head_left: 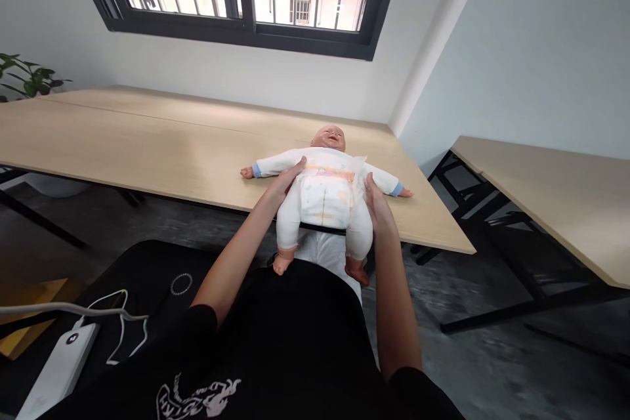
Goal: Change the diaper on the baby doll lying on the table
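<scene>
A baby doll [361, 235] in a white suit with blue cuffs lies on its back at the table's front edge, legs hanging over it and arms spread wide. Round its hips sits a white diaper [325, 200] with an orange and pink printed waistband. My left hand [290, 177] grips the doll's waist on one side, its thumb on top at the diaper's edge. On the other side my right hand [375, 200] holds the doll's hip, beside the diaper's loose, frilly side. The fingers of both hands are mostly hidden behind the doll.
The doll lies on a long wooden table [197, 144] below a barred window [246, 26]. Another table [551, 190] stands to the right. On a black chair [152, 262] at left are a white power bank [59, 374], a white cable [73, 307] and a bracelet [182, 284].
</scene>
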Tool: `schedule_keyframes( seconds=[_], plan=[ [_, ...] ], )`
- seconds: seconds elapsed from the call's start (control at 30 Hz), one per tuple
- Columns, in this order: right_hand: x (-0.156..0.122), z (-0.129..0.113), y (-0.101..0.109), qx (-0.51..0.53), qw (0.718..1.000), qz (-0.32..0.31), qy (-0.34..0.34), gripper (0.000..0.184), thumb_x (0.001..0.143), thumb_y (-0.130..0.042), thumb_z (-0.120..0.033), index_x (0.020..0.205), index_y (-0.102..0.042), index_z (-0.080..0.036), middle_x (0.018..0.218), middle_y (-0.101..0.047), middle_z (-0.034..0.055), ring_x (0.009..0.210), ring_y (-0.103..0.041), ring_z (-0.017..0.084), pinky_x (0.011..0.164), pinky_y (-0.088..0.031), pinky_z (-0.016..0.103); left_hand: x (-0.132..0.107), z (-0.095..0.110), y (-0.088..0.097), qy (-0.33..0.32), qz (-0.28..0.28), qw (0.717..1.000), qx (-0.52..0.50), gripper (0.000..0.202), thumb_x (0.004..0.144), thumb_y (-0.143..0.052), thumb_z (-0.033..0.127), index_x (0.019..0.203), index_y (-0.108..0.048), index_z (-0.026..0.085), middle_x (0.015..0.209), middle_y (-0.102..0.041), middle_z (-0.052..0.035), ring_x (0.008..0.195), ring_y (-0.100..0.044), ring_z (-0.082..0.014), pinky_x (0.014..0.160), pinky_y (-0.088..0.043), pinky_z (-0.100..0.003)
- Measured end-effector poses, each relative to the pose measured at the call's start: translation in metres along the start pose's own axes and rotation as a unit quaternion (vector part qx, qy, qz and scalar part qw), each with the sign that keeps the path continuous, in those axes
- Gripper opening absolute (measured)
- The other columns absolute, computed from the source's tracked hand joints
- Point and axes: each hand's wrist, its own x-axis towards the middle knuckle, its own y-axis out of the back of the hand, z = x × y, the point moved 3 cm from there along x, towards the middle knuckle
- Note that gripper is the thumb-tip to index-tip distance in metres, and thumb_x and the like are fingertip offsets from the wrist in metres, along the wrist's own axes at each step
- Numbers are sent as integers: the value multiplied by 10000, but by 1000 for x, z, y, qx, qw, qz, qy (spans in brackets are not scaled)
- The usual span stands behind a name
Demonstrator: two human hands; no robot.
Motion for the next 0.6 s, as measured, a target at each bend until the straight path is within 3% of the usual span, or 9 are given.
schedule_keyframes(
  seconds=[0.13,0.23,0.33,0.4,0.6],
  plan=[
    [3,-3,-16,102,992,-66,-30,744,954,-362,-765,1174,-635,-108,1022,-715,110,1127,-676,226,1020,-552,397,2,5,-7,-52,-1,997,48,773,863,-531,803,1117,-640,81,1055,-771,-124,1001,-741,-281,1012,-573,-450],
    [3,-7,-24,166,983,-76,-25,768,934,-347,-793,1244,-613,-143,1102,-711,129,1184,-649,280,1042,-546,495,4,6,-7,-87,49,993,59,720,783,-713,720,1164,-630,115,1161,-745,-140,1027,-741,-284,954,-611,-441],
    [-1,-15,-23,142,989,-47,0,766,938,-314,-787,1331,-565,-179,1178,-692,127,1243,-616,289,1060,-531,520,1,8,-7,-96,88,990,61,667,748,-787,658,1152,-634,150,1235,-715,-145,1078,-727,-289,925,-626,-428],
    [-9,-24,-19,114,993,-18,25,769,946,-277,-785,1384,-515,-199,1250,-666,124,1254,-609,285,1060,-527,521,-6,14,-10,-97,86,990,51,650,760,-796,616,1179,-622,150,1268,-700,-139,1115,-712,-301,934,-621,-423],
    [-57,-57,-7,125,987,66,82,778,978,-203,-749,1427,-479,-177,1292,-639,144,1239,-625,275,1050,-533,506,-48,47,-32,-111,64,992,-10,877,701,-865,511,1417,-470,196,1376,-643,-110,1213,-661,-350,947,-622,-427]
  ],
)
